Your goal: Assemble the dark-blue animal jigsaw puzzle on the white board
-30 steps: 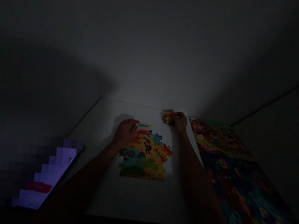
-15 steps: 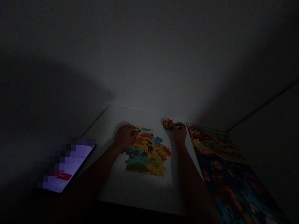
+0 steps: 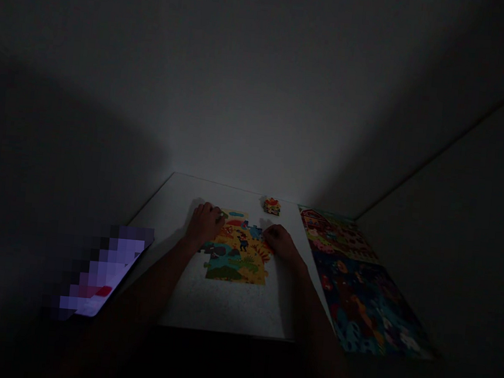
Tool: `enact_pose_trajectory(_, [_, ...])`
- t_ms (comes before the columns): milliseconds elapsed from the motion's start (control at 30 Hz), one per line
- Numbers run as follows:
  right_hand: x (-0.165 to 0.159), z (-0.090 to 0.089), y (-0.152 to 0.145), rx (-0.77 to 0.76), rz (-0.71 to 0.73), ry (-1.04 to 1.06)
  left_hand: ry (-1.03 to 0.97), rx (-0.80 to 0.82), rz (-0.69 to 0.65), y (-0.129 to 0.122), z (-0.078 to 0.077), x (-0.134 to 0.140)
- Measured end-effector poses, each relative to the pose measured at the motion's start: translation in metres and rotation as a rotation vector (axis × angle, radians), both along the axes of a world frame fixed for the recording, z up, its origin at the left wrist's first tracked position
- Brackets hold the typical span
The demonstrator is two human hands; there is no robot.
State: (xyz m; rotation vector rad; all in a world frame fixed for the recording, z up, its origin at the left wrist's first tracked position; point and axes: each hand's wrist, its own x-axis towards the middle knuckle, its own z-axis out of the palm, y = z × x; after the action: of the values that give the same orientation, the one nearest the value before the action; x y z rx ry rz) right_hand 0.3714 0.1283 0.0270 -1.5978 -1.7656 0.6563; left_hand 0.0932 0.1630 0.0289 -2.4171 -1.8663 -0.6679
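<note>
A partly assembled jigsaw puzzle (image 3: 240,252) lies on the white table, showing animals on yellow and green ground. Its outline is uneven, with knobs sticking out at the sides. My left hand (image 3: 205,223) is curled at the puzzle's upper left corner, fingertips closed on its edge. At the upper right side, beside a blue part of the picture, my right hand (image 3: 279,241) is in a pinch. Its fingers hide whatever is between them. A small stack of puzzle pieces (image 3: 272,206) sits behind the right hand, apart from it.
Colourful picture sheets (image 3: 369,305) cover the right side, one with a red barn, one dark blue. A lit tablet-like screen (image 3: 112,277), partly blurred out, is at the left. The white table (image 3: 224,310) meets a pale wall (image 3: 241,106) at the back. The light is dim.
My right hand has left the stack of pieces and come toward me to the puzzle's right edge. The left hand stays at the upper left corner. The whole view has shifted slightly.
</note>
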Motion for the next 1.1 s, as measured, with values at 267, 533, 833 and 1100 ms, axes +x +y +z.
enact_pose_trajectory(267, [0.010,0.029,-0.015,-0.212,0.249,-0.296,-0.008,-0.038,0.004,0.002,0.000,-0.001])
enact_pose_trajectory(533, [0.009,0.030,-0.016,-0.268,0.291,-0.279,-0.058,-0.069,-0.015,0.002,0.003,0.002])
enact_pose_trajectory(833, [0.008,0.033,-0.017,-0.277,0.278,-0.240,0.125,-0.055,0.065,-0.002,0.008,0.005])
enact_pose_trajectory(1100, [0.007,0.027,-0.012,-0.247,0.254,-0.283,0.042,-0.051,0.070,0.002,0.011,0.005])
